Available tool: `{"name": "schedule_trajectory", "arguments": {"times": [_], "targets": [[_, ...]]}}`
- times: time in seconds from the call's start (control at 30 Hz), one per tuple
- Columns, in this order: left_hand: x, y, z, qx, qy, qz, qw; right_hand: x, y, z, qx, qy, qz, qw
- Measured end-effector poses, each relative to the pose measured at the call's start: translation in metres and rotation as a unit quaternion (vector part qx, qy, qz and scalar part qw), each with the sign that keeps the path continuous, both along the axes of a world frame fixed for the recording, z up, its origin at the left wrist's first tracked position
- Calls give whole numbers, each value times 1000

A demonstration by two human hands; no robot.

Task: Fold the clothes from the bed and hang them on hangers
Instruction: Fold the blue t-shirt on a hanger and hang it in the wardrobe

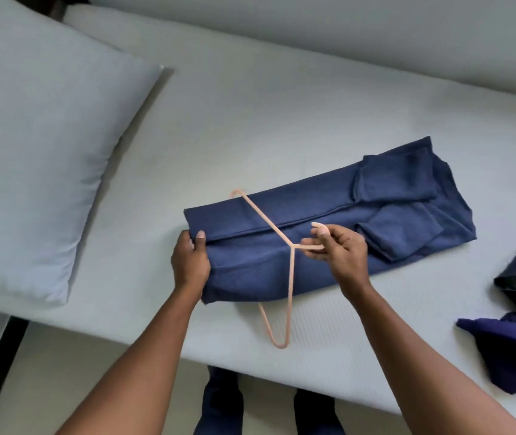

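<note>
Right hand (pixel 341 255) pinches the hook of a peach hanger (pixel 290 293) between thumb and fingers, above a folded navy garment (pixel 391 196). Left hand (pixel 190 262) grips the garment's near end, thumb on top. The hanger's shoulders cross over the cloth and its lower bar runs beneath. The garment lies on the bed (pixel 281 120). A pillow (pixel 40 152) sits beyond the left hand, and purple clothes (pixel 507 350) lie beyond the right.

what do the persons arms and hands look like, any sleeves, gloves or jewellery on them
The left forearm and right forearm are bare right to the frame edge, with no sleeves in view. The left hand and right hand wear no gloves, and no watch, bracelet or ring shows. The right thumbnail looks fairly long.
</note>
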State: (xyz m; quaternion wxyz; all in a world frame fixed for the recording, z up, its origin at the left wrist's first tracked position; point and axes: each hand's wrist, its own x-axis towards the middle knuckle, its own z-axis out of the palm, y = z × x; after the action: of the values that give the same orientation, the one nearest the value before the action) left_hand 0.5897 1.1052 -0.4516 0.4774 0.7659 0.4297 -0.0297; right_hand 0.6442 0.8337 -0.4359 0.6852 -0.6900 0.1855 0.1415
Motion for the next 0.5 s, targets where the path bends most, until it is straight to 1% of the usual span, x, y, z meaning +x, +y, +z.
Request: {"name": "schedule_trajectory", "arguments": {"times": [0.07,0.13,0.23,0.3,0.4,0.5], "targets": [[-6,4,-12,7,7,-6,1000,-6,27,1,-20,-14,8,1000],[-10,4,-21,10,17,-7,1000,-9,44,10,-74,-52,20,996],[-9,2,-25,12,23,8,1000,-10,58,26,-179,-120,61,975],[-4,-3,-19,21,13,9,1000,-11,65,34,-218,-154,100,958],[5,-16,-9,61,-13,-21,998,-16,76,38,-251,-192,148,937],[16,-34,-7,80,-4,-47,996,-23,82,38,-246,-203,150,936]]}}
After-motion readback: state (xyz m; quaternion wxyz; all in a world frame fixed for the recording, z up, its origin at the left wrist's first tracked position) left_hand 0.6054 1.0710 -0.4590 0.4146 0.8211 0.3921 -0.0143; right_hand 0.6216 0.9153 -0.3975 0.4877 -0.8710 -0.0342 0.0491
